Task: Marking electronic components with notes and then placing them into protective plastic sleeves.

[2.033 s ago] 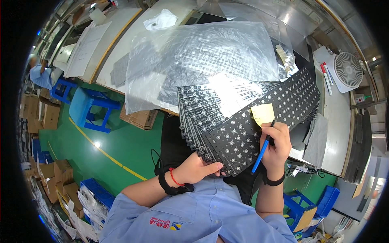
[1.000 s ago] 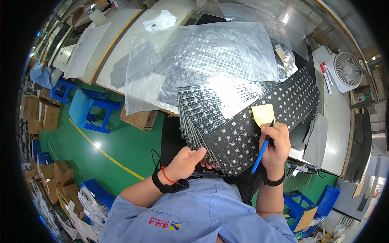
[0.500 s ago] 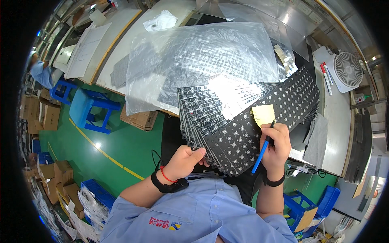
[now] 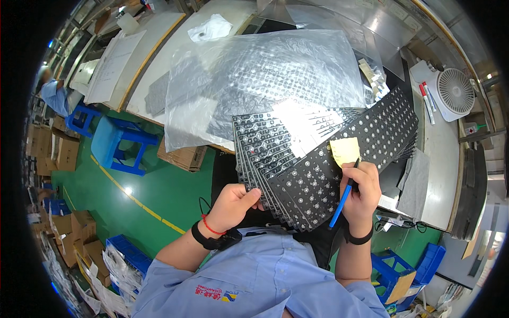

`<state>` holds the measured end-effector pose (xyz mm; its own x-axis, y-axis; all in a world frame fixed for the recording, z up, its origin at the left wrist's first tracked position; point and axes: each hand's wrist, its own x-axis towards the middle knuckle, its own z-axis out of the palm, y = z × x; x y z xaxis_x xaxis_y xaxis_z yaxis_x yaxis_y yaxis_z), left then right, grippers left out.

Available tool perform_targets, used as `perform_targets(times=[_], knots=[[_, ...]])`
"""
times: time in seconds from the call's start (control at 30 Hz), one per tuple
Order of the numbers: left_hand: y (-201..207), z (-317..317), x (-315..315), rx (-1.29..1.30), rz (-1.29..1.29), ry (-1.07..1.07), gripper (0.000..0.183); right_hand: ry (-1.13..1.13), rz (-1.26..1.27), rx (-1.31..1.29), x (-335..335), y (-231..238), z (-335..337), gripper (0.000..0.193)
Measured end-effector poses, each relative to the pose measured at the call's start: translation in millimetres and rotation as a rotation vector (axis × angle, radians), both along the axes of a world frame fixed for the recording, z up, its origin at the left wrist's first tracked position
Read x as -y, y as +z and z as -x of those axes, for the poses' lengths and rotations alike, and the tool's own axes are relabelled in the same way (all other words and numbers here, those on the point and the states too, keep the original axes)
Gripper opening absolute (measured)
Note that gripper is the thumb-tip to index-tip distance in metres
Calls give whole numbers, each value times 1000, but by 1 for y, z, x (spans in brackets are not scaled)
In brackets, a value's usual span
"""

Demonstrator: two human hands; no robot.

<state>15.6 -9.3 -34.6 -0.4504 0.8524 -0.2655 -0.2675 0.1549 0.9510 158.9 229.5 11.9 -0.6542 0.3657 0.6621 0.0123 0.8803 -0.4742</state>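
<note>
One yellow note [image 4: 345,151] lies on the top sheet of a stack of black panels [image 4: 313,169]; the stack sits directly under the note and runs out past it to the far R and near L. Lower panels [image 4: 262,139] fan out to the L of the note, w/ rows of small outlined shapes. R hand [image 4: 363,191]: just on the near side of the note; thumb & fingertips pinch a blue pen [image 4: 341,203], held tilted, w/ tip end at the note's near R corner; tip contact can't be told. L hand [image 4: 232,205]: near L of the note, at the edge of the lower panels; thumb & bent fingers pinch that edge, some fingers partly hidden, exact pos. can't be told. L wrist carries a red cord [image 4: 212,229]. White paper [image 4: 307,140], partly washed out by glare: just beyond the note, to its L, atop the panels. Clear plastic bag [image 4: 196,114]: beyond the note, on the table [image 4: 440,169]. White fan [image 4: 455,94]: well to the far R of the note, w/ 2 markers [image 4: 427,106] btwn. Blue stool [image 4: 106,140]: well L of the note, on the green floor [image 4: 159,191].
</note>
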Motion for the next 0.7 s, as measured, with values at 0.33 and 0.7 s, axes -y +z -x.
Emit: perform_targets(times=[0.33, 0.7], knots=[[4, 7, 1, -22, 20, 62, 42, -1, -15, -3, 0, 0, 1, 33], [2, 13, 0, 82, -80, 197, 29, 4, -12, 4, 0, 1, 0, 32]])
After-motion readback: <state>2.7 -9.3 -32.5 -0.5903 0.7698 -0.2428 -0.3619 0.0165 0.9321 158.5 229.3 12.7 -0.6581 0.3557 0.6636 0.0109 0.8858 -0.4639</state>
